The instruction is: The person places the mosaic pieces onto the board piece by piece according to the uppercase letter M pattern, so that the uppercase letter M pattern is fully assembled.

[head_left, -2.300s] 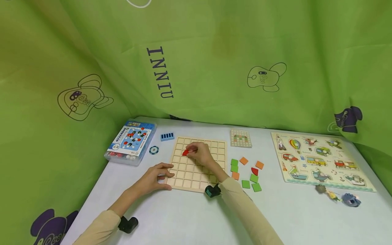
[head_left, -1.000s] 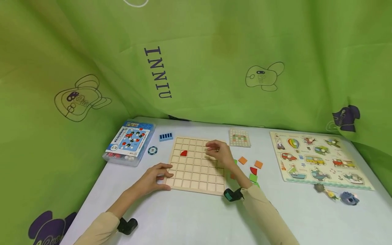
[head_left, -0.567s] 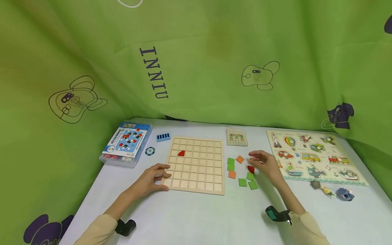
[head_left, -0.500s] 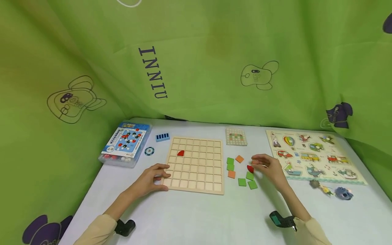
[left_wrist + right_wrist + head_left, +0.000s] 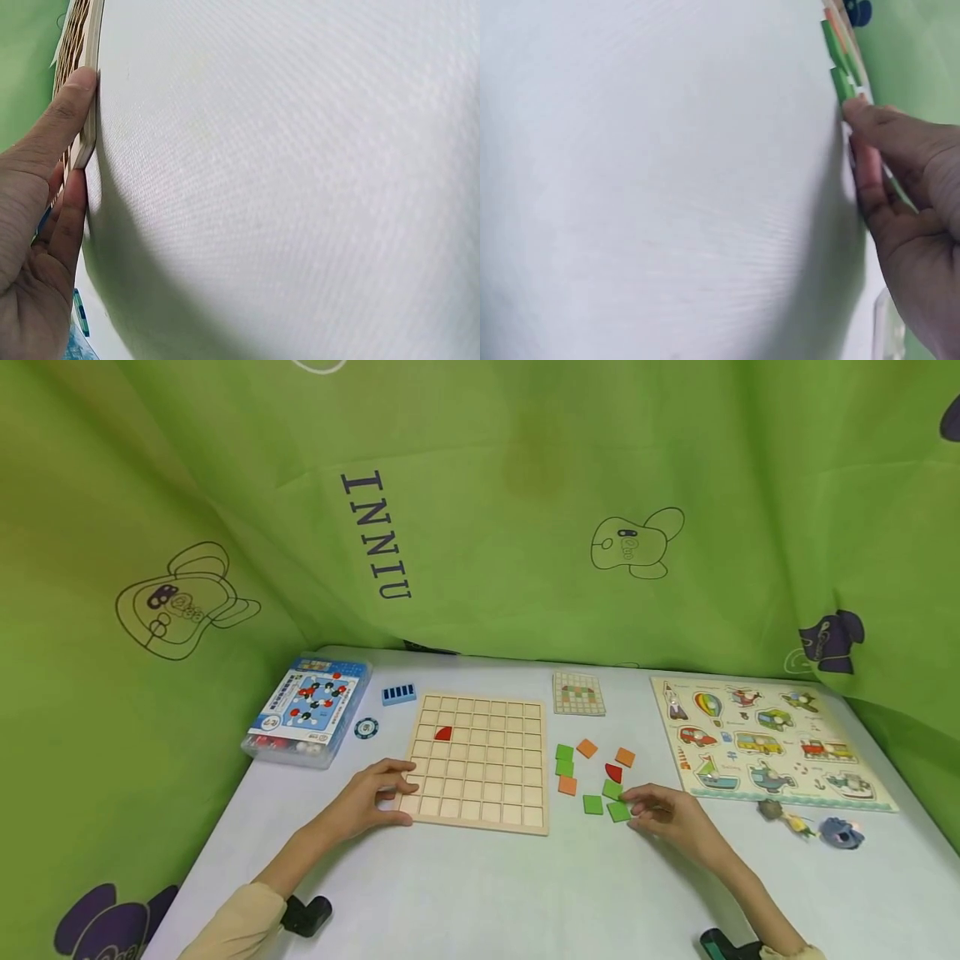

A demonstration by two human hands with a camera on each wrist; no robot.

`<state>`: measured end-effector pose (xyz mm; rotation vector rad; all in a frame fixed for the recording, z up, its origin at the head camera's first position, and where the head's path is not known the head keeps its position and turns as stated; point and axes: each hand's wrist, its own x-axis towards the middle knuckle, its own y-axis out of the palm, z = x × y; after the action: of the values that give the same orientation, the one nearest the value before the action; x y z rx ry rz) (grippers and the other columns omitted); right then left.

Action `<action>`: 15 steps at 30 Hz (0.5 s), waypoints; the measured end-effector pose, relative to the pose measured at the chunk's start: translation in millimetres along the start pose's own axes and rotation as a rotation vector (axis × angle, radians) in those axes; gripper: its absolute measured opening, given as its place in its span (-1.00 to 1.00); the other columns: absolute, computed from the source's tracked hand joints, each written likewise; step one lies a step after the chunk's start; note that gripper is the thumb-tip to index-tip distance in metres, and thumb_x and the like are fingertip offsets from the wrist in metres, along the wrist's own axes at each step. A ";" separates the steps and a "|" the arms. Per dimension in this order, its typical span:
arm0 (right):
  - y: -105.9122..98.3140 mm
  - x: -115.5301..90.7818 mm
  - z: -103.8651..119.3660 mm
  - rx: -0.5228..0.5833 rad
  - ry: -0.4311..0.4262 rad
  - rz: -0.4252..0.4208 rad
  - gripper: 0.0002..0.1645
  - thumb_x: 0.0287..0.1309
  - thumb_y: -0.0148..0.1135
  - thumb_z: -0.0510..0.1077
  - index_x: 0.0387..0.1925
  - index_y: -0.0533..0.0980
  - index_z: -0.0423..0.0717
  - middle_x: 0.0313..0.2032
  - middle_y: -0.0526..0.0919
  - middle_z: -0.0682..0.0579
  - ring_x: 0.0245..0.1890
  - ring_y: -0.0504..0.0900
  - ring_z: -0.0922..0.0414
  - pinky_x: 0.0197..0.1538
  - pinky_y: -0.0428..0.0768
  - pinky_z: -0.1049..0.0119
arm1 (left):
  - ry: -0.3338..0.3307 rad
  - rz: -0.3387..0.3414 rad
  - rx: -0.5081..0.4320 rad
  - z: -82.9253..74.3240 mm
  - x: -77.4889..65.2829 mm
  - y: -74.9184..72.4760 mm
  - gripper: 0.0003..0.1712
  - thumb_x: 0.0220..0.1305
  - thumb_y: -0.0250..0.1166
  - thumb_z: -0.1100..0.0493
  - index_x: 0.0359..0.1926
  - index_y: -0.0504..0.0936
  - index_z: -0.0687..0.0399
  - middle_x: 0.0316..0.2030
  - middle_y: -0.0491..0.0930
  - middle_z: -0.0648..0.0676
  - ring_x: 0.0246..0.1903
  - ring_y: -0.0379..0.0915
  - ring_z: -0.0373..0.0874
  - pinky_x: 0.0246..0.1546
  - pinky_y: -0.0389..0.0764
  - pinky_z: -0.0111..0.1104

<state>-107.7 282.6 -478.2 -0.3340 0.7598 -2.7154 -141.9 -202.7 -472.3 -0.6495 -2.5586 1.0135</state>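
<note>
In the head view, a wooden grid board [image 5: 471, 818] lies at the middle of the table with a red quarter-circle tile [image 5: 444, 734] in one upper-left cell. My left hand [image 5: 369, 795] holds the board's near left corner; the left wrist view shows the thumb on the board's front edge [image 5: 91, 45] and the fingers beside the corner. To the right of the board, my right hand [image 5: 672, 817] reaches in from the right, thumb and fingers apart. Its fingertips are right at a green square tile [image 5: 618, 812]. In the right wrist view, the thumb overlaps the end of a green tile [image 5: 841, 84].
Loose tiles lie between board and hand: several green squares, orange squares [image 5: 587, 748] and a second red quarter-circle [image 5: 613, 772]. Behind stands a pattern card [image 5: 578, 694]. A picture puzzle [image 5: 772, 743] and small figures [image 5: 842, 833] are right; a boxed kit [image 5: 307, 710], poker chip [image 5: 366, 728] and blue block [image 5: 398, 694] left.
My right hand pinched the red quarter-circle over the board, let it go there, swung right to the loose tiles, then came nearer to me, beside the green ones. My left hand stays put.
</note>
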 end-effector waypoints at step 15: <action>14.4 2.0 12.4 0.043 0.062 -0.162 -0.65 -0.12 0.39 -0.50 -0.18 0.57 -0.42 -0.31 0.68 -0.26 -0.38 0.64 0.34 -0.29 0.62 0.51 | 0.007 -0.002 -0.032 3.0 -1.1 0.9 -0.56 -0.10 0.54 0.14 -0.12 0.70 0.14 0.19 0.43 0.20 0.19 0.33 0.18 -0.01 0.58 -0.31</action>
<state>-102.7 264.4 -475.3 -0.3154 0.7178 -2.9022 -142.0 -204.3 -475.2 -0.6574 -2.5736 0.9693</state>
